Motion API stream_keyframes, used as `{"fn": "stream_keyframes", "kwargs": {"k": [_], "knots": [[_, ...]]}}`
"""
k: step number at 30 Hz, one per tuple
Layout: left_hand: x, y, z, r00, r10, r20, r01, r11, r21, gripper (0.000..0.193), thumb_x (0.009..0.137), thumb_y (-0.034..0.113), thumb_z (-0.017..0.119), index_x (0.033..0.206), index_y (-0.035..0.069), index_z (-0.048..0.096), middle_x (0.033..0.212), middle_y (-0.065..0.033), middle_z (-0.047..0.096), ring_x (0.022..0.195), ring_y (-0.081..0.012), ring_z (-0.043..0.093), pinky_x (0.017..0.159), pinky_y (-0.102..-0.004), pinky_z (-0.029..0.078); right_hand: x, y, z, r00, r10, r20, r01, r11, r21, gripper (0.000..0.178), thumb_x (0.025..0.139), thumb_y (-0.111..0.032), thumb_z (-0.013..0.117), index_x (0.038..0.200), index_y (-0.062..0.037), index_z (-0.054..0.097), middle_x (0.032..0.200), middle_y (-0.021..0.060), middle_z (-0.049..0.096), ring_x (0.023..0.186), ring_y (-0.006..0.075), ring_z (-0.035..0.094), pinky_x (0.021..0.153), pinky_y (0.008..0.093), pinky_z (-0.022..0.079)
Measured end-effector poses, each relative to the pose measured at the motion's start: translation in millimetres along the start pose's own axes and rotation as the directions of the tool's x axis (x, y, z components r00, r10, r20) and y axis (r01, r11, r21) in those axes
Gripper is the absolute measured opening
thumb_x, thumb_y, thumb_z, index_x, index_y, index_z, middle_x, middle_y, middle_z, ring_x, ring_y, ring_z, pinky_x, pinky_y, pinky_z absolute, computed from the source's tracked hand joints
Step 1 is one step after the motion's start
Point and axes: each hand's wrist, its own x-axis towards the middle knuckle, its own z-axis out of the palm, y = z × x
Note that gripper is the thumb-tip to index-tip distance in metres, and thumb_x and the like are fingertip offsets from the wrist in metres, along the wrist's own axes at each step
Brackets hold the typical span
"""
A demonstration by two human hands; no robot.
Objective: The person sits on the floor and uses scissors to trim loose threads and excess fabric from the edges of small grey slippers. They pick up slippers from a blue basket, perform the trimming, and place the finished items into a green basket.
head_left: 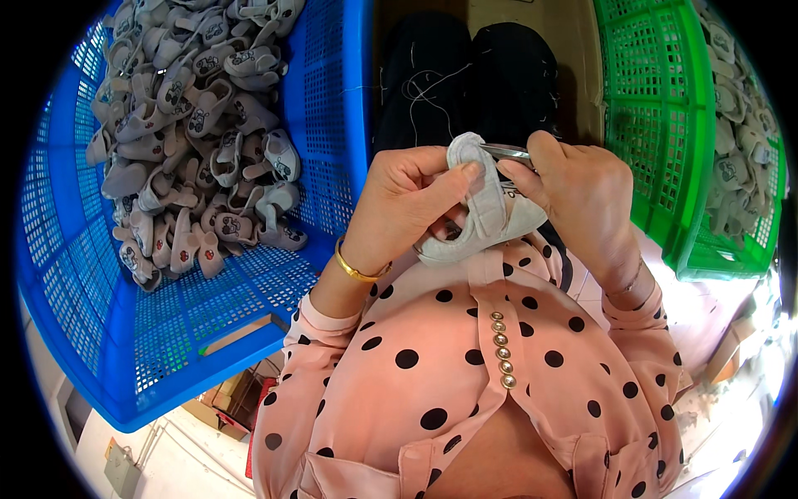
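Note:
A small light grey cloth shoe [488, 208] with a strap is held up in front of my chest, above my lap. My left hand [403, 200] is closed on it, the thumb pressing the strap near its rounded end. Small metal scissors [511, 152] are gripped in my right hand [586, 187], their handles hidden by the fingers. Their pointed blades lie against the strap's upper edge. Part of a dark print shows on the shoe beside my right fingers. Whether the blades are parted is too small to tell.
To the left stands a blue plastic crate [328, 108] with a heap of similar grey shoes [208, 116], many printed. A green crate [661, 108] at the right stands beside more grey shoes [731, 170]. Loose pale threads [428, 91] lie across my dark trousers [424, 62].

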Motion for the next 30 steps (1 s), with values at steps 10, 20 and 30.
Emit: {"fn": "stream_keyframes", "kwargs": {"k": [10, 20, 30], "knots": [[2, -2, 2, 0.999, 0.015, -0.043, -0.014, 0.999, 0.041, 0.018, 0.092, 0.017, 0.064, 0.092, 0.001, 0.071, 0.065, -0.0024, 0.065, 0.049, -0.0035, 0.058, 0.043, -0.0160, 0.043, 9, 11, 0, 0.975, 0.180, 0.132, -0.220, 0.678, 0.701, 0.040, 0.079, -0.033, 0.076, 0.100, -0.0059, 0.056, 0.068, 0.0076, 0.059, 0.059, 0.0245, 0.062, 0.056, 0.0296, 0.049], [2, -5, -4, 0.999, 0.023, -0.045, -0.020, 0.997, 0.080, 0.019, 0.091, 0.019, 0.067, 0.088, 0.001, 0.070, 0.061, 0.0012, 0.059, 0.052, -0.0011, 0.052, 0.045, -0.0156, 0.038, 27, 51, 35, 0.815, 0.565, 0.130, -0.450, 0.477, 0.755, 0.021, 0.092, -0.020, 0.061, 0.085, -0.0003, 0.057, 0.062, 0.0083, 0.054, 0.053, 0.0161, 0.052, 0.051, 0.0302, 0.042], [1, 5, 15, 0.584, 0.781, 0.223, -0.482, 0.112, 0.869, 0.027, 0.075, 0.009, 0.074, 0.101, 0.000, 0.071, 0.082, -0.0100, 0.071, 0.063, -0.0130, 0.066, 0.053, -0.0253, 0.049, 8, -3, -21, 0.941, 0.213, 0.265, -0.339, 0.531, 0.777, 0.047, 0.074, -0.039, 0.081, 0.082, 0.0007, 0.057, 0.063, 0.0121, 0.057, 0.054, 0.0191, 0.056, 0.052, 0.0290, 0.046]]}}
